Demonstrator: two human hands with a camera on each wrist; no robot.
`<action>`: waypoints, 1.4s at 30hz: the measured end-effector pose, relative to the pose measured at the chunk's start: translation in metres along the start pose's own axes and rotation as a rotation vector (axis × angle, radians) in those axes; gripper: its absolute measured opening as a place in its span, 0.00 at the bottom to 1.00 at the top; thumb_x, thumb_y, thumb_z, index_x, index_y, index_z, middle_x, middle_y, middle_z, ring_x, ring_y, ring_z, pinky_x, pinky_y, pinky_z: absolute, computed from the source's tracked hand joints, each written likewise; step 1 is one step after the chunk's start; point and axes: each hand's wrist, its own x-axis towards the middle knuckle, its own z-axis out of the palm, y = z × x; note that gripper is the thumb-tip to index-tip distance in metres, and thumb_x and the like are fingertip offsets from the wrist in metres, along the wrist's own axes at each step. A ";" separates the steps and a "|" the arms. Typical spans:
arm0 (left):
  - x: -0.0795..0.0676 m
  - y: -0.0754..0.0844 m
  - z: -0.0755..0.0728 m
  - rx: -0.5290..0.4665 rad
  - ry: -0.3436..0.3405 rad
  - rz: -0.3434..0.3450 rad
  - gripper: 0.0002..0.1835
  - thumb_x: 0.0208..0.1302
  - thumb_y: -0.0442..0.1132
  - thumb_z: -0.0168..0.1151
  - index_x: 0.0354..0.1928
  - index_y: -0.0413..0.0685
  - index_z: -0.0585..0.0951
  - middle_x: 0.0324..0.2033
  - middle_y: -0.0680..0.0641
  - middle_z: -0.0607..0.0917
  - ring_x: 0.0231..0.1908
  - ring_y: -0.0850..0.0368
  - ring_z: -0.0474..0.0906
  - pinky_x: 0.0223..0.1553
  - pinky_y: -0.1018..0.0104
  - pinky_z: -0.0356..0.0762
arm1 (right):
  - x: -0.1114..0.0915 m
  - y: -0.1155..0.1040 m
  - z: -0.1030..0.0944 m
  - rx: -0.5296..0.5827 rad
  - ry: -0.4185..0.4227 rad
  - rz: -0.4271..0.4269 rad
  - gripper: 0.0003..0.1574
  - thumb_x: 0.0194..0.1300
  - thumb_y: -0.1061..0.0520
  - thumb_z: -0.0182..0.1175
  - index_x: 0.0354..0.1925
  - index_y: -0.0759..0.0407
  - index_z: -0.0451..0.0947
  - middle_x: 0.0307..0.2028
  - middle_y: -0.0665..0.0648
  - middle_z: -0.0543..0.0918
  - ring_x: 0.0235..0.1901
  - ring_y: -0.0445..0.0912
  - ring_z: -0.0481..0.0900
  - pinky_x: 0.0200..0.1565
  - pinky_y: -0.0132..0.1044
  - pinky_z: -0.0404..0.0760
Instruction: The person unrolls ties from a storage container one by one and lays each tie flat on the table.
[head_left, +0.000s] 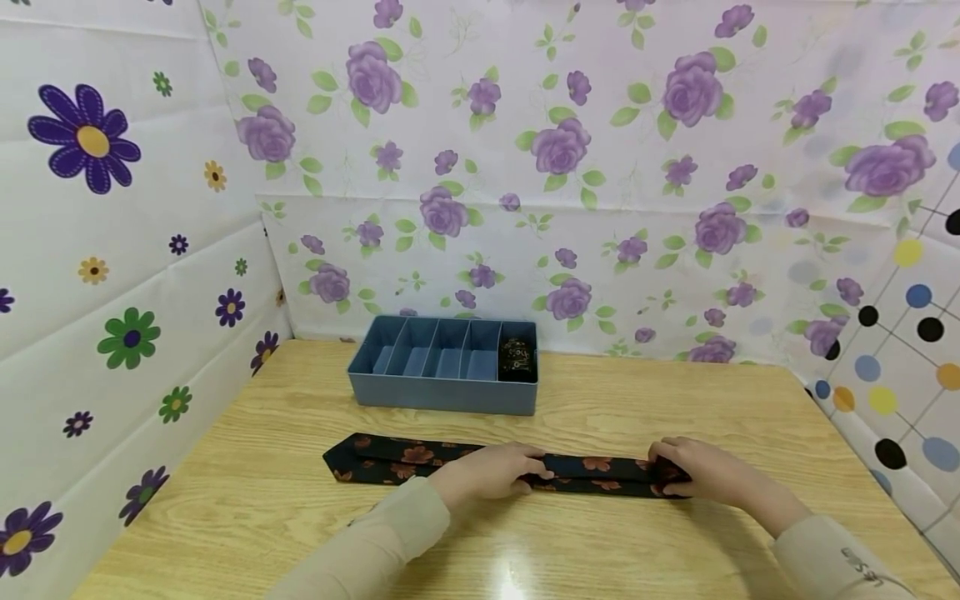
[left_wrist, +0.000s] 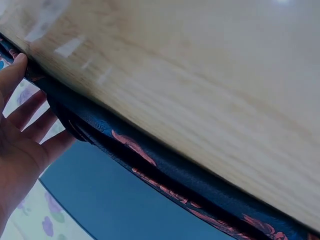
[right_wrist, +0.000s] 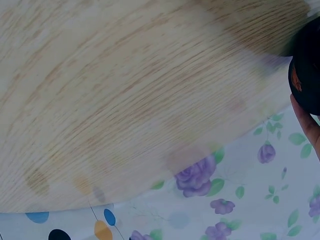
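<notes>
A dark navy necktie [head_left: 420, 454] with orange-red flowers stretches across the wooden table, its pointed wide end at the left. About its middle, my left hand [head_left: 495, 473] has the thumb at the near edge and the fingers at the far edge. In the left wrist view, that thumb and the fingers [left_wrist: 57, 145] lie on either side of the cloth. My right hand [head_left: 701, 471] grips the tie's right end, which is folded or rolled into a thick bundle. That rounded dark bundle [right_wrist: 306, 75] shows at the right edge of the right wrist view, a finger against it.
Behind the tie stands a blue-grey box [head_left: 442, 394] with several compartments. Its rightmost compartment holds a black item with gold patterning [head_left: 517, 358]. Flower-printed cloth [head_left: 480, 167] covers the walls at the back and left; dotted cloth [head_left: 900, 367] hangs at the right.
</notes>
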 end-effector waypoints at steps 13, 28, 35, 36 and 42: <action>0.014 0.015 0.003 0.149 0.121 0.077 0.11 0.67 0.46 0.57 0.48 0.53 0.79 0.51 0.54 0.80 0.53 0.63 0.75 0.54 0.74 0.74 | 0.003 0.000 0.000 0.014 0.003 0.003 0.17 0.51 0.56 0.71 0.34 0.52 0.71 0.32 0.45 0.76 0.31 0.41 0.78 0.31 0.34 0.80; 0.042 0.039 0.007 0.285 0.033 0.006 0.28 0.71 0.51 0.48 0.71 0.65 0.59 0.68 0.57 0.65 0.65 0.59 0.66 0.59 0.65 0.73 | -0.002 0.002 0.002 -0.077 -0.012 -0.024 0.18 0.46 0.58 0.73 0.38 0.51 0.79 0.33 0.46 0.75 0.33 0.43 0.76 0.34 0.37 0.80; 0.050 0.047 0.007 0.345 0.008 0.036 0.29 0.71 0.50 0.48 0.72 0.66 0.57 0.71 0.57 0.60 0.68 0.60 0.62 0.63 0.70 0.67 | -0.003 0.004 0.001 -0.043 -0.024 -0.009 0.18 0.48 0.58 0.73 0.37 0.50 0.76 0.34 0.46 0.75 0.33 0.42 0.76 0.34 0.37 0.80; 0.050 0.047 0.007 0.347 0.006 0.039 0.29 0.71 0.49 0.49 0.72 0.66 0.57 0.71 0.57 0.59 0.68 0.61 0.62 0.64 0.71 0.66 | -0.003 0.004 0.001 -0.034 -0.023 -0.013 0.18 0.48 0.58 0.73 0.37 0.51 0.76 0.34 0.46 0.75 0.33 0.42 0.77 0.34 0.37 0.80; 0.053 0.048 0.007 0.338 0.006 0.046 0.27 0.71 0.46 0.51 0.70 0.65 0.61 0.70 0.58 0.62 0.67 0.63 0.63 0.64 0.72 0.66 | -0.005 0.007 -0.002 0.040 -0.016 -0.018 0.18 0.50 0.58 0.71 0.38 0.52 0.75 0.35 0.47 0.76 0.34 0.43 0.77 0.34 0.37 0.80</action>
